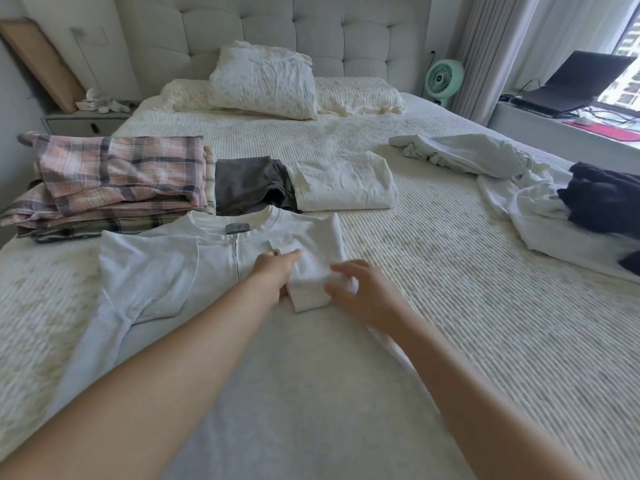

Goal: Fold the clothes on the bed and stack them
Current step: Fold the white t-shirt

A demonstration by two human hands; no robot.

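A pale grey long-sleeved shirt [166,271] lies flat on the bed [467,306] in front of me, collar away from me. Its right sleeve [313,275] is folded in across the chest. My left hand [275,270] rests on the shirt's middle, fingers flat against the sleeve's edge. My right hand [363,292] hovers over the folded cuff with spread, relaxed fingers, holding nothing. Behind the shirt lie folded clothes: a pink plaid stack [114,178], a dark grey piece [246,185] and a white piece [343,181].
Unfolded white garments [485,157] and a dark navy one [606,199] lie heaped at the bed's right side. Pillows [266,84] sit by the headboard. A nightstand [83,121] stands at the left, a green fan [443,79] and a laptop [571,84] at the right.
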